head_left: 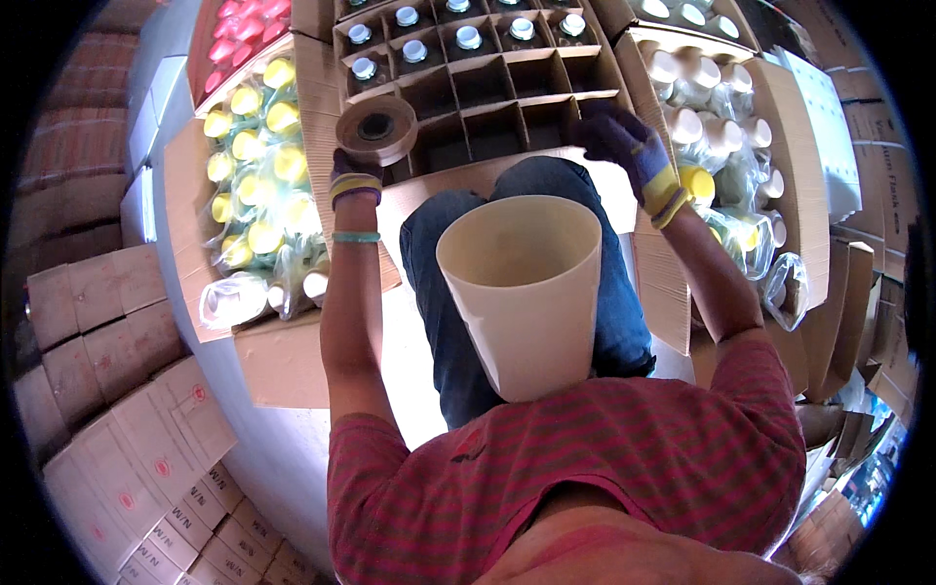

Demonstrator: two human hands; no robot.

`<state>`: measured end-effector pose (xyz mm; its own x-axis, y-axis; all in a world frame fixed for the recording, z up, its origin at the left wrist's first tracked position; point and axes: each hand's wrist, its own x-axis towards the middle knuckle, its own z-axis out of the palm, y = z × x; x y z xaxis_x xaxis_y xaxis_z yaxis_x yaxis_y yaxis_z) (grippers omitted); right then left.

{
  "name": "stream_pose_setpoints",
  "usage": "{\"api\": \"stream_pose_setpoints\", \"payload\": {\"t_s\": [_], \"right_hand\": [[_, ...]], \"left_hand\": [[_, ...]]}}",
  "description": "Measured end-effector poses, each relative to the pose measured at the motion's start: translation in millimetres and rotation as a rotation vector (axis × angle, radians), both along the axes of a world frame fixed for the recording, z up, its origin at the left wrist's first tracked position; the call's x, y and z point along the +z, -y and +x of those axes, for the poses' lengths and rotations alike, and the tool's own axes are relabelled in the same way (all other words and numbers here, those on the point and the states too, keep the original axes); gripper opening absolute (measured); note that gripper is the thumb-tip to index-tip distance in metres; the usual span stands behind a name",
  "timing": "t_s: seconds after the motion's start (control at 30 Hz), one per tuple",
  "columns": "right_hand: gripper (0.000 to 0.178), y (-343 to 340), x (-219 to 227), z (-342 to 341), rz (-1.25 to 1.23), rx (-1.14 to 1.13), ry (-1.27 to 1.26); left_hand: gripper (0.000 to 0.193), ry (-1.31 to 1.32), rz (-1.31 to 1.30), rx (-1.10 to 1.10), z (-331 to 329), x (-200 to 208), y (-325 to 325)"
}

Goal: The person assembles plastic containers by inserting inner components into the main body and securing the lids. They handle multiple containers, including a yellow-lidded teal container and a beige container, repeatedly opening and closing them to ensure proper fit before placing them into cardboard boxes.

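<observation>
My left hand [351,175], in a purple glove with a banded cuff, is closed on the near left rim of a round brown roll [395,146] with a dark hole in its middle, like packing tape. The roll is over the near left corner of a divided carton [507,88]. At the carton's near right corner is my right hand [629,146], in a purple glove with a yellow cuff; its fingers reach leftward and look apart, though the fingertips are lost in shadow. White-capped bottles [469,39] fill the carton's far cells. A cream bucket [522,312] stands between my thighs.
To the left, a carton [190,200] holds yellow-capped bottles [249,146] in clear plastic. A red-topped group [244,29] sits behind it. To the right, another carton [804,185] holds pale-capped bottles [721,132]. Stacked cartons [127,458] line the left side.
</observation>
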<state>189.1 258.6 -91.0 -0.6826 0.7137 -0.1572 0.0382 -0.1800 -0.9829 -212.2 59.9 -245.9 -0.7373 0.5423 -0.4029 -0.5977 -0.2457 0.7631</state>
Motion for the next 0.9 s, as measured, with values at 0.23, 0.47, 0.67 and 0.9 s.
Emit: {"api": "stream_pose_setpoints", "payload": {"t_s": [0.23, 0.47, 0.67, 0.9], "right_hand": [[0.04, 21.6, -86.2, 85.6, -0.227, -0.167, 0.269], [0.036, 24.0, -91.8, 155.4, 0.082, -0.33, 0.628], [0.044, 19.4, -96.4, 180.5, 0.803, -0.439, 0.731], [0.042, 52.8, -56.7, 152.8, 0.638, -0.344, 0.579]], "left_hand": [[0.04, 0.315, -0.146, 0.024, -13.4, -76.8, -28.4], [0.043, 0.111, -0.455, -0.114, -13.9, -52.1, -12.1], [0.046, -0.131, -0.537, -0.097, 22.4, 15.2, 22.1], [0.054, -0.72, 0.072, -0.438, 143.6, 174.6, 52.0]]}}
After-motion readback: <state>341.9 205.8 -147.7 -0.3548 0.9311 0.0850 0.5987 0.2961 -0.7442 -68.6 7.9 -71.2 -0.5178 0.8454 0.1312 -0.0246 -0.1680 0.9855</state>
